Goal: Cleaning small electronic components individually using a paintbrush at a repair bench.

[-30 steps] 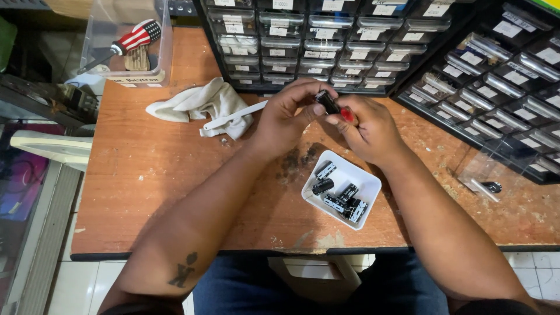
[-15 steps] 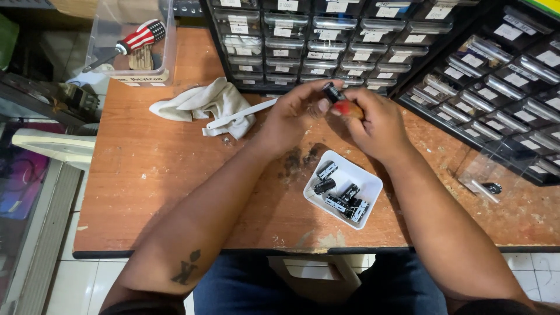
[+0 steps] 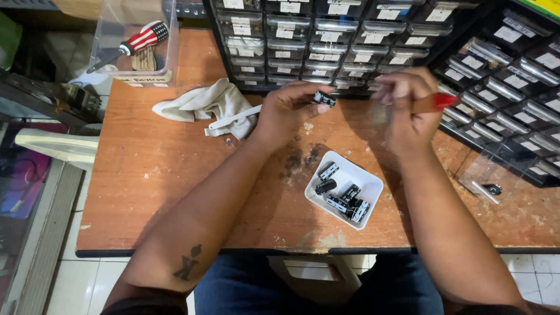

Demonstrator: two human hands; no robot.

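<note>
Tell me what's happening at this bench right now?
A person sits at a wooden table. The left hand pinches a small black cylindrical part, and the right hand holds a red-handled tool; the two hands are apart. A white tray below them holds more black parts. A cloth lies to the left.

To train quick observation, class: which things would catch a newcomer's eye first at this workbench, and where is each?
At centre, the left hand pinches a small black cylinder, and the right hand holds a red-handled tool. Below them a white tray of similar black cylinders sits on the wooden table. Racks of small drawers fill the back.
</note>
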